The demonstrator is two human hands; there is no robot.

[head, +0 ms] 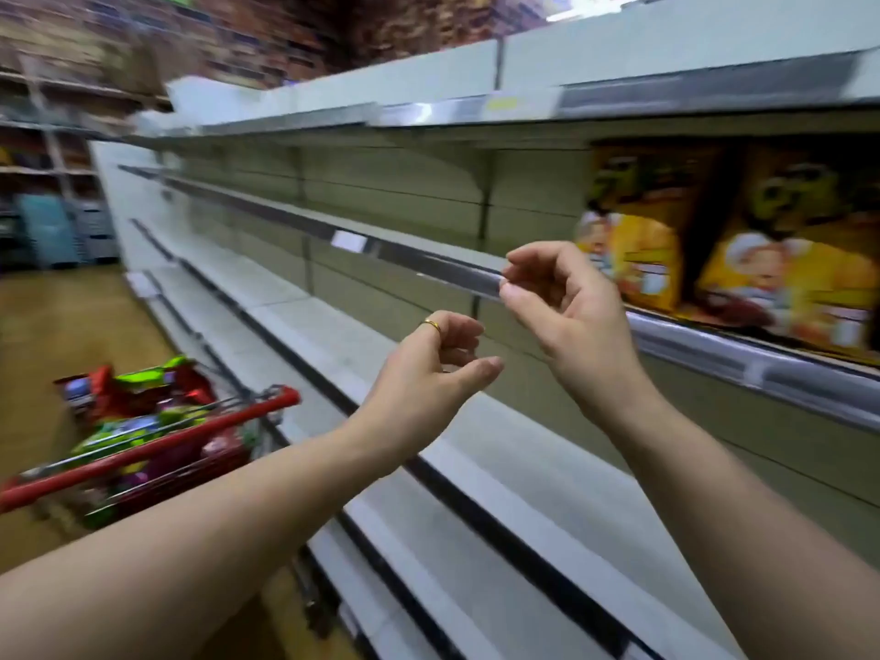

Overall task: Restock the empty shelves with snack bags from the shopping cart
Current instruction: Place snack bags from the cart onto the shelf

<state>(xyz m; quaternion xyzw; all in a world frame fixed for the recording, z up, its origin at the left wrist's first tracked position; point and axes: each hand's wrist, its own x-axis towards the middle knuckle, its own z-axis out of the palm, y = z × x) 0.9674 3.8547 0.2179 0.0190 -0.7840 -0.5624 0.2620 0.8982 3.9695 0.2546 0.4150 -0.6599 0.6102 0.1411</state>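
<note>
1. Shelves (333,345): a long run of tiers, bare along the left and centre of the aisle. This is the gap the task means to fill. The far end is blurred.
2. Shopping cart (143,452): low left, just beside the bottom tiers, red handle toward the person. Judged to be parked close so each bag is a short reach from the shelf face.
3. Yellow bags (785,259): upright, fronts outward, side by side on the upper-right tier. Probably faced that way for shoppers, and a pattern for the next ones.
4. Snack bags (138,388): green and red packs heaped loose in the cart, none in hand. The stock to be moved lies here.
5. Right hand (566,316): raised before the price rail (428,259), just left of the yellow bags. Grip slack, fingers loosely curled, holding nothing. Cannot tell whether the fingertips touch the rail.
6. Left hand (428,369): lower, between the cart and the right hand, apart from both. Grip empty, thumb out, fingers loosely bent.
7. Judgement: both hands are free, so the next move calls for a reach down-left into the cart. Most tiers are bare, so the task is at an early stage.
8. White label (349,240): clipped on the rail of an empty stretch.
9. Ring (432,324): on a left finger.
</note>
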